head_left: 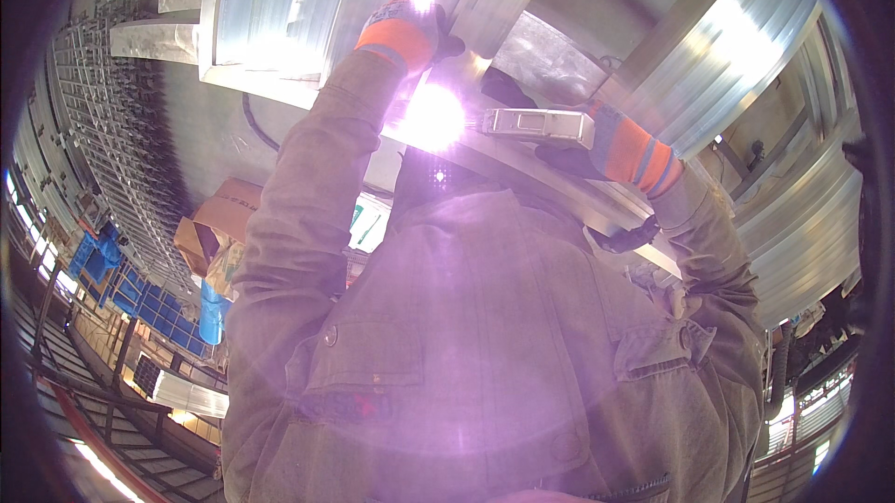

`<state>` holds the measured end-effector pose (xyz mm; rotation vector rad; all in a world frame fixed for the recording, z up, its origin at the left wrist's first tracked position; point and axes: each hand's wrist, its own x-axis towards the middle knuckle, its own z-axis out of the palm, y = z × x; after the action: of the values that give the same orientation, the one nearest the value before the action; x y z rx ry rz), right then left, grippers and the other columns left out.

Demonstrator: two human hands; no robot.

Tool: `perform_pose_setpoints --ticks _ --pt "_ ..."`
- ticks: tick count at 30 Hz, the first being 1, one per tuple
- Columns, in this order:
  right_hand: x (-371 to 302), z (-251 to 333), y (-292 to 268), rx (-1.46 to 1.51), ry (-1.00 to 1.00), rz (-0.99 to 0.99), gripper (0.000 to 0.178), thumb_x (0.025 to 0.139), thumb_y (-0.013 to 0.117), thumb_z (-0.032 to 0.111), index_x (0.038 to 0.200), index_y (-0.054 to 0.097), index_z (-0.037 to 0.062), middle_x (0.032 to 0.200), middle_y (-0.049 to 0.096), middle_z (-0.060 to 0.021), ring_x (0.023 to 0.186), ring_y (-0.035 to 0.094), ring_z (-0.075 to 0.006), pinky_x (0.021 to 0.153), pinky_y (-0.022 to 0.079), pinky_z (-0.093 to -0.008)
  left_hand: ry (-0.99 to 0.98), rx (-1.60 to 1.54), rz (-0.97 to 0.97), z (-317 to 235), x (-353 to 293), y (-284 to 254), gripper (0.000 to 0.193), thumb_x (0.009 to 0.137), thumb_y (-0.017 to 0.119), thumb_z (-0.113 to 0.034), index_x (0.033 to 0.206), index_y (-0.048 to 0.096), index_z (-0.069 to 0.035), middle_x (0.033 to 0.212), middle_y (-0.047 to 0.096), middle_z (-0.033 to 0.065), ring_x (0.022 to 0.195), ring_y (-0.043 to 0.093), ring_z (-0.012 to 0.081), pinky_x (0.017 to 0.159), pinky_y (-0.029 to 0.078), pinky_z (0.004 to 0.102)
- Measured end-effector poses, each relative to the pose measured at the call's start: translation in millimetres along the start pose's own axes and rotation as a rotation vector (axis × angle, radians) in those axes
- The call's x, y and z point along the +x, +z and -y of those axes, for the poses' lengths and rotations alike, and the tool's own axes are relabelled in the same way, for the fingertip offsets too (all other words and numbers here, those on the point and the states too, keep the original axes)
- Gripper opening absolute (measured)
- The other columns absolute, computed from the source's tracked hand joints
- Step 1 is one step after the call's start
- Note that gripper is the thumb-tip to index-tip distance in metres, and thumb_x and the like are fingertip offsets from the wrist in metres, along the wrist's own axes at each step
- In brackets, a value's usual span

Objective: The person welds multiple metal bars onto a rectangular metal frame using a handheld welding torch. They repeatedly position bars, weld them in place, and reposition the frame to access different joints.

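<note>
My right hand [626, 147], in a grey and orange glove with dark fingers, is closed round a flat grey metal welding torch [539, 126]. The torch points left, and a blinding white-violet glow [433, 117] burns at its tip and hides the spot it touches. My left hand [403, 32], gloved alike, is farther off beyond the glow, on or just over the long silvery metal profiles [345, 0]. A dark thumb shows on its right side, but glare covers the other fingers, so their grip cannot be made out.
More shiny profiles [736, 37] lie at the right. A pale metal bar [559, 188] runs across in front of my chest. At the left are an open cardboard box [222, 223], a dark cable [258, 121], rows of metal racks [112, 111] and blue sheeting [93, 256].
</note>
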<state>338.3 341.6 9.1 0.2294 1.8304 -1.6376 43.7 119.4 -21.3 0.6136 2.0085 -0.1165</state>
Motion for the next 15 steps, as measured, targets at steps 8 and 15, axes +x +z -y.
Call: perform_pose_setpoints --ticks 8,15 --pt "1.1 -21.4 3.1 0.008 0.044 0.019 0.036 0.103 0.080 0.011 0.139 0.076 0.0044 0.122 0.082 -0.0089 0.109 0.076 -0.0159 0.097 0.061 -0.0343 -0.012 0.013 0.030 -8.1 -2.6 -7.2 0.045 0.093 0.082 -0.057 0.107 0.080 -0.014 0.077 0.075 0.0055 0.080 0.075 0.0250 0.083 0.061 0.0445" --pt "-3.7 8.2 -6.7 0.152 0.005 0.051 0.036 0.103 0.082 0.012 0.138 0.076 0.0038 0.123 0.081 -0.0081 0.110 0.075 -0.0151 0.098 0.061 -0.0340 -0.033 0.039 0.055 -7.3 -3.4 -9.3 0.058 0.097 0.077 -0.056 0.133 0.080 -0.011 0.131 0.080 0.0183 0.124 0.075 0.0417 0.108 0.060 0.0541"
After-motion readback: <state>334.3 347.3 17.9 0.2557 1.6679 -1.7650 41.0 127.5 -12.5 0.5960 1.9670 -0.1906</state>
